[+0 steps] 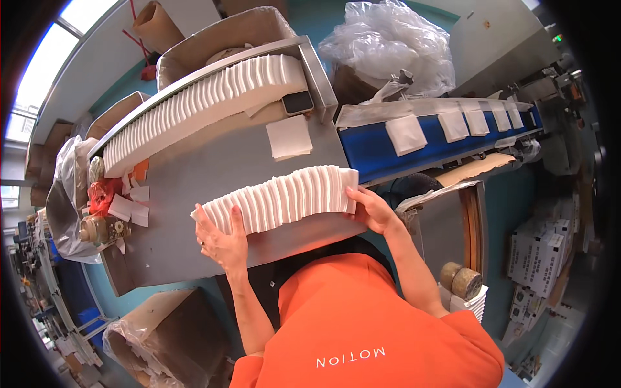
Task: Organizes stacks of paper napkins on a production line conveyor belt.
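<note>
A long row of white folded napkins (284, 199), standing on edge side by side, lies along the near part of the grey metal table (194, 187). My left hand (223, 242) grips its left end, thumb on the near side and fingers round the end. At the right end my right hand (372, 208) presses the last napkins, its fingertips against their near face. Behind, a longer row of the same napkins (207, 107) leans along the table's raised back rail. One flat white napkin stack (289, 137) sits apart between the rows and the conveyor.
A blue conveyor belt (369, 155) carrying several flat white napkins joins the table at the right. A dark phone (297, 102) rests by the back rail. Tape rolls (94, 229) and paper scraps lie at the left edge. Cardboard boxes (168, 330) stand around the table.
</note>
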The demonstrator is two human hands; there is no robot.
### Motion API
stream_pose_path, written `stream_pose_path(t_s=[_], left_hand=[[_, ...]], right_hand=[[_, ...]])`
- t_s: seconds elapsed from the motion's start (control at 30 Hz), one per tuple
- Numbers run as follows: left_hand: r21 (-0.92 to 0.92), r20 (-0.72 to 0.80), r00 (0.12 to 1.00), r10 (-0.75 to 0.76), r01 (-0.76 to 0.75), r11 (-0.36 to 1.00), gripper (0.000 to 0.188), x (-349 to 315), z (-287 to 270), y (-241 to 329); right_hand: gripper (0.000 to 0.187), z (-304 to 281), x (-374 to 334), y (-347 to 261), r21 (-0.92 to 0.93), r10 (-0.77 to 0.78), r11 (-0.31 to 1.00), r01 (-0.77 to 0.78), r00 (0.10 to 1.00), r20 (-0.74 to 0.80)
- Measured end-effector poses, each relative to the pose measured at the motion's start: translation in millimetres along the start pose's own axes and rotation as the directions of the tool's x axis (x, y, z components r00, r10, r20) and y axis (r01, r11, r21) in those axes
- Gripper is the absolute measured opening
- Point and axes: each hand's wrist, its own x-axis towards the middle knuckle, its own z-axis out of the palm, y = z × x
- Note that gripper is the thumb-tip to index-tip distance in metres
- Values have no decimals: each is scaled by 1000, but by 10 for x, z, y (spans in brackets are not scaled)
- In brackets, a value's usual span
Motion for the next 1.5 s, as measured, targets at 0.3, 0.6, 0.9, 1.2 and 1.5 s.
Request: stream_pose_path(t_s=[0.3, 0.6, 0.9, 1.2, 1.5], left_hand=[[-40, 35, 999, 29, -28, 999, 87, -34, -7, 28], [-22, 45, 999, -5, 6, 1000, 89, -24, 1, 76], [-43, 84, 995, 43, -40, 998, 91, -74, -17, 149], [-65, 80, 994, 78, -73, 995, 91, -60, 2, 118], [-82, 83, 990, 117, -110, 990, 94, -108, -15, 192]], right_hand=[[47, 362, 176, -4, -487, -448, 815, 313, 874, -187], [37, -62, 102, 59, -85, -25, 996, 16, 995, -101], [45, 442, 212, 25, -427, -430, 835, 347, 896, -112], [27, -39, 173, -18, 155, -279, 926, 343, 902, -328], [37, 464, 212, 58, 16, -242, 968, 252, 944, -223]])
